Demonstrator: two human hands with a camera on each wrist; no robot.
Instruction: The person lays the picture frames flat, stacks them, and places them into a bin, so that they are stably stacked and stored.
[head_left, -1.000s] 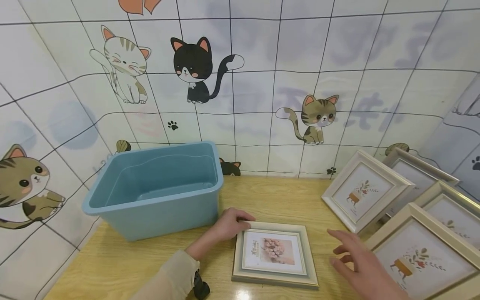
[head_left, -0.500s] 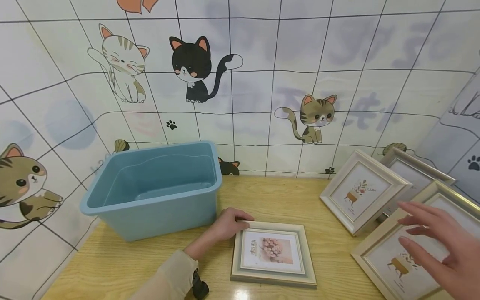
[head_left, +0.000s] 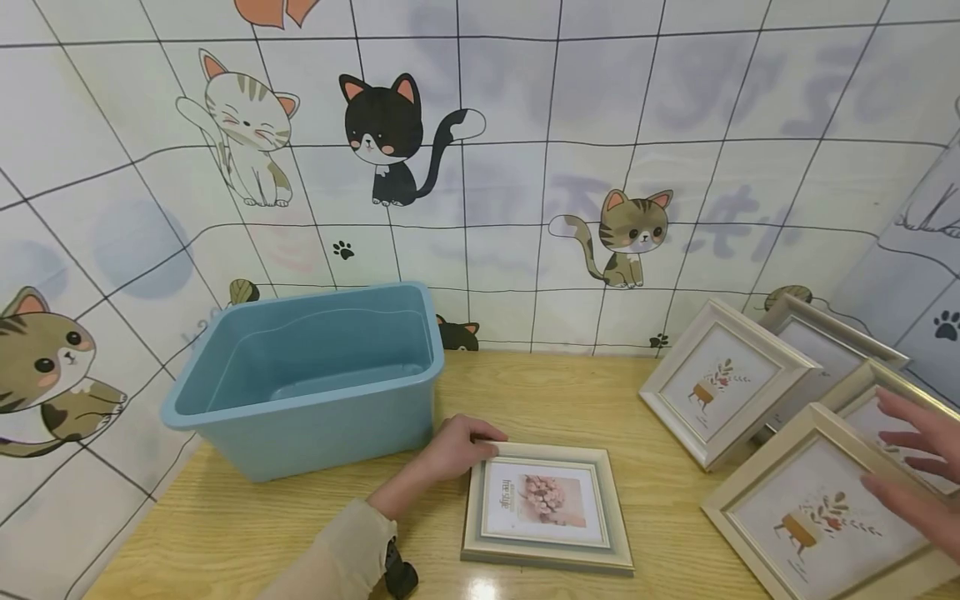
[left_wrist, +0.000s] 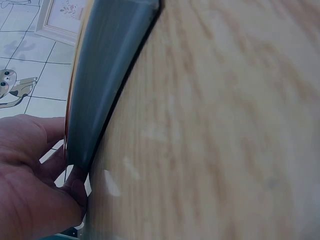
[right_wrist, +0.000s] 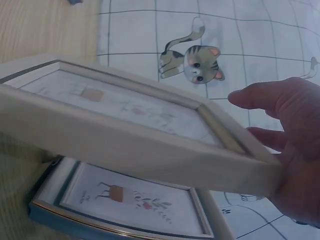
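My left hand [head_left: 455, 452] pinches the upper left corner of a cream and grey-green picture frame [head_left: 621, 517], which lies flat on the wooden table. Its picture shows pink flowers. From the left wrist, the fingers [left_wrist: 75, 187] meet the end of the frame's blue-grey side [left_wrist: 102, 75]. At the right edge my right hand [head_left: 926, 471] hovers with spread fingers over a leaning cream picture frame [head_left: 761, 508] with a plant print. In the right wrist view the thumb and fingers stay apart beyond that frame's end, holding nothing.
A blue plastic tub [head_left: 322, 425] stands at the left against the cat-printed wall covering [head_left: 510, 208]. More frames lean at the right: a silvery white frame [head_left: 678, 433], a grey-brown frame [head_left: 862, 325] behind it, and a gold-edged frame [head_left: 855, 396].
My right hand has moved right from beside the flat frame, passing over the front leaning frame to the right edge. The left hand and the flat frame stay put.
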